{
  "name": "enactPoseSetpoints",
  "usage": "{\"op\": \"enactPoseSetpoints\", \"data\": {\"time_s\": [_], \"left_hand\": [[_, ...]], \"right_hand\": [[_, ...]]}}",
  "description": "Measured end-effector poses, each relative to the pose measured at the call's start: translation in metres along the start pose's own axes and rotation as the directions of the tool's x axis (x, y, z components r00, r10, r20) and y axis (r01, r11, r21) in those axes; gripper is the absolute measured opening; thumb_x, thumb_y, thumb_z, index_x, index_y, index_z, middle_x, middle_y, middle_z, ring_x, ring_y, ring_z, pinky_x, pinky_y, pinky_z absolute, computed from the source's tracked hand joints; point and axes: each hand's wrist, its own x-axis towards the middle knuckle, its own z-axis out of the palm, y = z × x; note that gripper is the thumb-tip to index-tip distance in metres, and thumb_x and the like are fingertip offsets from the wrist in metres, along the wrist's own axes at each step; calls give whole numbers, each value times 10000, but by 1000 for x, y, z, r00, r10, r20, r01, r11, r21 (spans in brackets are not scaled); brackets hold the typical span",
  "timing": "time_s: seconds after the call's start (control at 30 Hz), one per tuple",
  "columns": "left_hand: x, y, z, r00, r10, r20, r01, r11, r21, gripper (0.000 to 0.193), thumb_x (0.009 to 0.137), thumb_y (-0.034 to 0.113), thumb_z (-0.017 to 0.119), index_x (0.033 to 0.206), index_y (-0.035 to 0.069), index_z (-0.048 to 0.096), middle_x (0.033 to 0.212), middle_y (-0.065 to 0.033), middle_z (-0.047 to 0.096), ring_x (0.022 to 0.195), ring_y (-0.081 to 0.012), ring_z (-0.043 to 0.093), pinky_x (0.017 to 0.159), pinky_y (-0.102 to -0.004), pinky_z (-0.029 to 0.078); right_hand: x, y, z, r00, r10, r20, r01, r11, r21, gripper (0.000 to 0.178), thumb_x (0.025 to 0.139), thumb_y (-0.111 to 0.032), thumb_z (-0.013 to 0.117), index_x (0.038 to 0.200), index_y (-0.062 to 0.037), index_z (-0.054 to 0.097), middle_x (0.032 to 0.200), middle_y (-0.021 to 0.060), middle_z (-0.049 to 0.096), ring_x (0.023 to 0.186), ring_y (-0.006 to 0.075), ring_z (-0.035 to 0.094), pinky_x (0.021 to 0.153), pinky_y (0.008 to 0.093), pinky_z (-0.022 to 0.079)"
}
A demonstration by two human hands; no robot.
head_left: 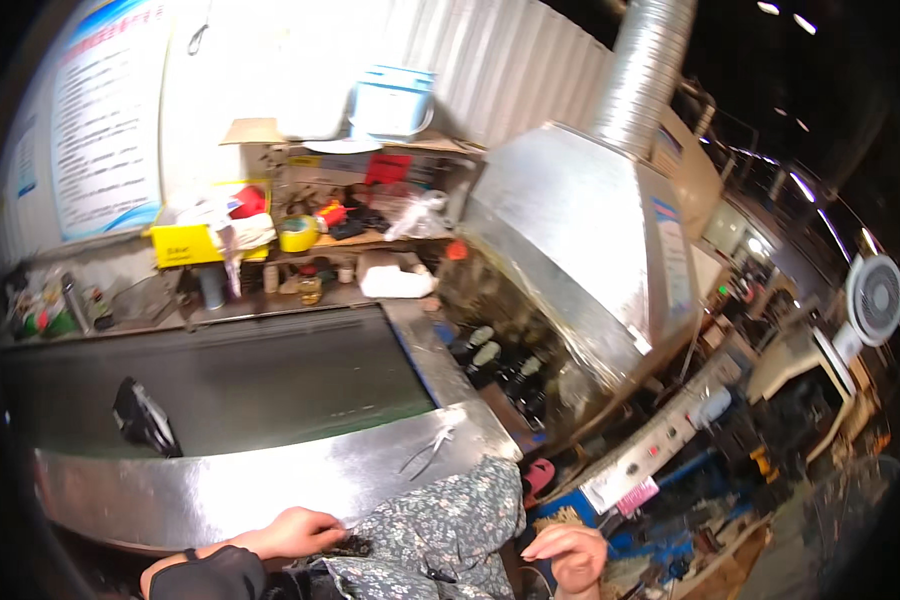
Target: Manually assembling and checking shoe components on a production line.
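Floral-print grey fabric [440, 515] lies at the near side of the scene, against the near edge of the metal worktop [270, 482]. Left hand [305, 531]: fingers curled at the fabric's left edge; whether they grip it cannot be told. Right hand [573, 556]: right of the fabric, fingers bent and apart, nothing visibly held. Pliers [428, 452] rest on the worktop, beyond the fabric. Black shoe upper [146, 418]: far left, on the dark belt [280, 375].

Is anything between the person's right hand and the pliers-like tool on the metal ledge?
Yes: in this view the floral cloth lies between the right hand and the pliers-like tool on the metal ledge. The tool itself looks uncovered.
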Motion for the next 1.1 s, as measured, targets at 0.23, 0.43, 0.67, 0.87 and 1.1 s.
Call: {"op": "enactPoseSetpoints", "data": {"time_s": [0.23, 0.43, 0.67, 0.87, 1.1], "left_hand": [[31, 7, 26, 987, -47, -155, 9, 972, -234, 218, 930, 237, 661, 1006, 45, 731, 769, -78, 716, 683, -129, 655, 650, -299, 522], [166, 160, 44, 530, 845, 74, -805, 529, -270, 155, 926, 143, 654, 1030, 42, 710, 895, -129, 718, 795, -280, 694, 697, -362, 547], [149, 290, 66, -204, 976, -78, -774, -209, -597, 181, 948, 116, 622, 1059, -20, 665, 792, -115, 637, 685, -275, 600, 579, -382, 480], [164, 203, 103, 43, 951, 307, -940, 143, -310, 238, 961, 234, 590, 1096, 46, 644, 831, -132, 636, 752, -314, 627, 643, -417, 514], [58, 10, 13, 837, 367, 405, -508, 795, 331, 289, 904, 284, 597, 1128, 112, 656, 832, -143, 679, 759, -347, 661, 673, -464, 531]], "right_hand": [[21, 16, 17, 991, -127, 42, 130, 990, -61, 733, 1018, -554, 313, 745, 42, 640, 749, 202, 699, 654, 302, 672, 584, 369, 534], [-175, 17, 8, 760, 411, -503, -423, 901, 97, 441, 1030, -253, 421, 797, 36, 659, 805, 151, 701, 660, 164, 635, 618, 299, 517], [-278, -95, 89, 213, 516, -830, -722, 656, 222, 539, 1051, -457, 379, 916, -27, 675, 842, 99, 665, 764, 198, 593, 745, 381, 474], [-205, -29, 39, 324, 528, -785, -734, 663, 144, 477, 1052, -356, 422, 851, 12, 650, 802, 93, 658, 704, 195, 595, 674, 312, 478], [-19, 56, 5, 974, 134, -185, -104, 981, 161, 534, 1027, -405, 458, 768, 41, 597, 736, 239, 641, 614, 282, 610, 554, 351, 492]]}}
